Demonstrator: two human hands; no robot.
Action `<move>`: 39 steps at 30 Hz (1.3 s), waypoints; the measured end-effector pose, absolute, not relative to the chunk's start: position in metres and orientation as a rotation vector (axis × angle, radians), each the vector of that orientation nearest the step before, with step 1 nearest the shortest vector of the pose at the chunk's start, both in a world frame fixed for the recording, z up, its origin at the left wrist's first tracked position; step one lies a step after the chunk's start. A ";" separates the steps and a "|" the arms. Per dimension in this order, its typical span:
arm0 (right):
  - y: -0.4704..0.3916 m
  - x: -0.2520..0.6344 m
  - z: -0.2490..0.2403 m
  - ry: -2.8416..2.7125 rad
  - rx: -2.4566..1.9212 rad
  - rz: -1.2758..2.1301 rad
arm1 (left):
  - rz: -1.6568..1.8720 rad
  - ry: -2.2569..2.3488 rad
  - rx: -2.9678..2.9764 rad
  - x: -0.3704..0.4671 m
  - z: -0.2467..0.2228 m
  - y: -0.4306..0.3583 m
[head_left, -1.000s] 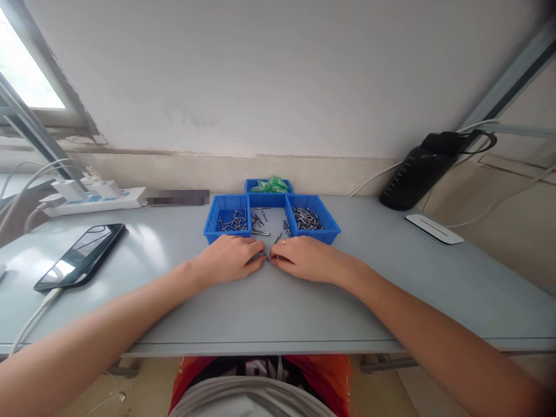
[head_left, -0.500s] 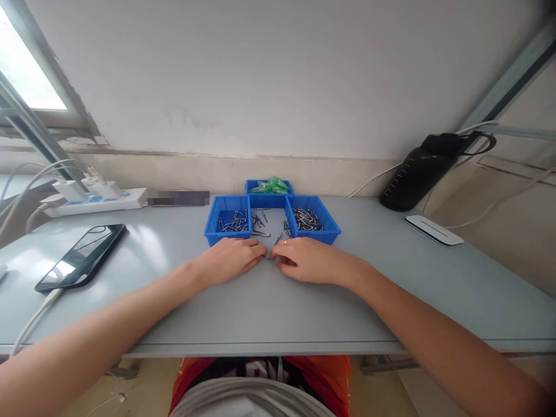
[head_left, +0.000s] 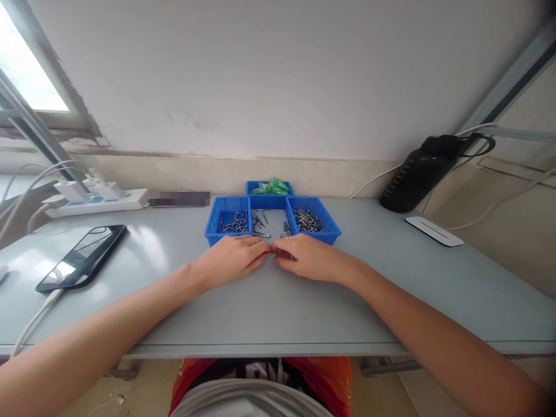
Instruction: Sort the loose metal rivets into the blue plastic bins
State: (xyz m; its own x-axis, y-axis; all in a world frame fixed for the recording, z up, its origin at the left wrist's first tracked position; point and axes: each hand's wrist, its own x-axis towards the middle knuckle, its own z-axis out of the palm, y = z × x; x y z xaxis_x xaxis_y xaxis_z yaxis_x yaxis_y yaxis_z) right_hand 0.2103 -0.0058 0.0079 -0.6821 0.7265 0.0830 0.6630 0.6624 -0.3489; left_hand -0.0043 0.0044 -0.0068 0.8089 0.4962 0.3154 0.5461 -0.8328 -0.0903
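My left hand (head_left: pixel 237 255) is closed in a pinch on a small metal pin (head_left: pixel 273 252), just in front of the blue bins. The fingertips of my right hand (head_left: pixel 306 256) are pinched at the pin's other end and partly cover it. In the left blue bin (head_left: pixel 211 226) lie several slim metal pieces with wider ends. The right blue bin (head_left: pixel 332 229) holds a denser heap of small metal pins (head_left: pixel 307 220). Loose metal pieces (head_left: pixel 259 221) are scattered on the table between the bins.
A blue bin (head_left: pixel 267 201) with green plastic packaging (head_left: pixel 273 186) stands at the back. On the left are a phone (head_left: pixel 82 258) on a cable and a white power strip (head_left: pixel 104 200). To the right are a black bottle (head_left: pixel 412 176) and a flat white device (head_left: pixel 434 231).
My hands have come together, the left shifting slightly right with its pin. My right fingertips now meet at that pin; the loose piece beside them is mostly hidden.
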 end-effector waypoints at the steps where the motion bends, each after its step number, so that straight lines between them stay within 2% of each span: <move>1: -0.006 0.210 0.008 -2.665 -1.123 0.425 | -0.439 -0.817 -2.815 -0.004 -0.007 0.004; 9: -0.003 0.211 0.009 -2.643 -1.093 0.348 | -0.507 -0.961 -2.767 -0.003 -0.003 0.001; 14: -0.004 0.208 0.006 -2.671 -1.109 0.333 | -0.522 -0.860 -2.761 -0.002 -0.003 0.000; 21: -0.003 0.211 0.009 -2.599 -1.155 0.284 | -0.440 -0.937 -2.754 -0.002 -0.004 0.001; 30: -0.006 0.209 0.013 -2.465 -1.118 0.460 | -0.290 -1.070 -2.833 0.000 -0.005 0.000; 39: -0.005 0.208 0.008 -2.445 -1.172 0.254 | -0.463 -1.108 -2.952 0.001 0.002 -0.004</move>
